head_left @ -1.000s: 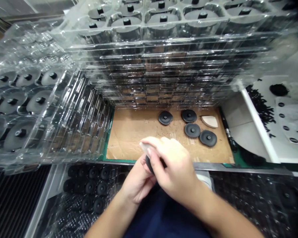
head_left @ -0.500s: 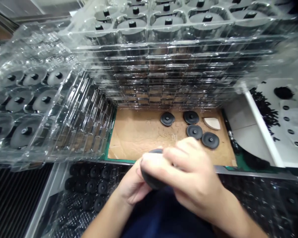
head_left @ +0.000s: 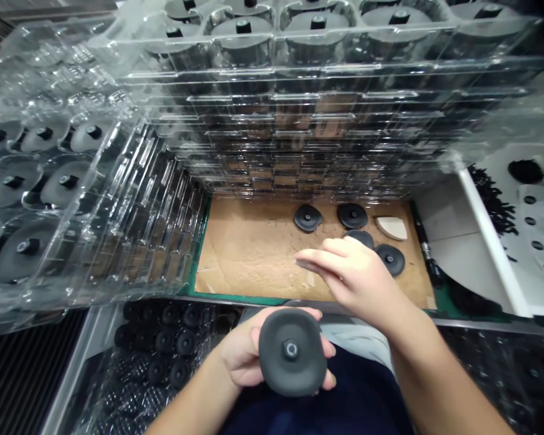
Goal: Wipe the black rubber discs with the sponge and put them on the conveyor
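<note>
L hand [head_left: 245, 356] is clamping a blk knobbed disc [head_left: 292, 379], knob-side up; R hand [head_left: 356, 272], fingers outstretched, empty, is hovering fwd & right, over cardboard [head_left: 242, 254].

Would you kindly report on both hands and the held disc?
Left hand holds disc, stem facing camera. Right hand over cardboard, nothing visibly held. Partly hiding another disc.

left hand [head_left: 243, 355] cupped — right hand [head_left: 357, 275] extended
</note>
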`<action>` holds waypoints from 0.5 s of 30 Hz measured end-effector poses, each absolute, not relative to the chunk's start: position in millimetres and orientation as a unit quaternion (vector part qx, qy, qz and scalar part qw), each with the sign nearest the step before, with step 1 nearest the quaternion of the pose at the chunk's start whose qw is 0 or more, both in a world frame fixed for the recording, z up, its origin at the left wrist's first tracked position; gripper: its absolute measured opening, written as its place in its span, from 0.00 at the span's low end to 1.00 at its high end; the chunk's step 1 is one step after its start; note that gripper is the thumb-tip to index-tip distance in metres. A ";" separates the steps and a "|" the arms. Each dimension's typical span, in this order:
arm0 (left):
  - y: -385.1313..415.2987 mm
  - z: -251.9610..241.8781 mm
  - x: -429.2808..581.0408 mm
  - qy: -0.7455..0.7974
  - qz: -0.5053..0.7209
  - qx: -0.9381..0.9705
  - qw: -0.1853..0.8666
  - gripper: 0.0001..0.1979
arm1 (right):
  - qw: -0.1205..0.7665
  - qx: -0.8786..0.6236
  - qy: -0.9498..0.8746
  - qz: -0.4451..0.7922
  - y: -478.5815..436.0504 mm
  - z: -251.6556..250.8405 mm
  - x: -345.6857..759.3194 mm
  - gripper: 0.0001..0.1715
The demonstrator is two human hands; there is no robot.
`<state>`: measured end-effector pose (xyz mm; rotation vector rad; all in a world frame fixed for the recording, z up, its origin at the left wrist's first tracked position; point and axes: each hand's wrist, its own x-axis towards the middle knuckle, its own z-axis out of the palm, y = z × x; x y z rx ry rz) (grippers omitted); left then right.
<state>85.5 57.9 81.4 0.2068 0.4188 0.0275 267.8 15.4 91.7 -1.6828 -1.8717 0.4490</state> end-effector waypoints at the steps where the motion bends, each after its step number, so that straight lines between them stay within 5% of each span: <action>1: 60.0 80.8 84.7 0.204 0.011 0.078 0.976 0.14 | 0.280 -0.657 -0.673 0.192 11.2 79.1 267.8 0.16; 8: 68.3 67.6 84.0 0.174 0.063 0.051 0.981 0.17 | 0.286 -0.672 -0.619 0.288 -23.2 7.6 246.4 0.15; 15: 67.3 65.2 85.1 0.229 0.090 0.134 0.960 0.21 | 0.437 -0.639 -0.614 0.156 -2.4 93.2 250.1 0.12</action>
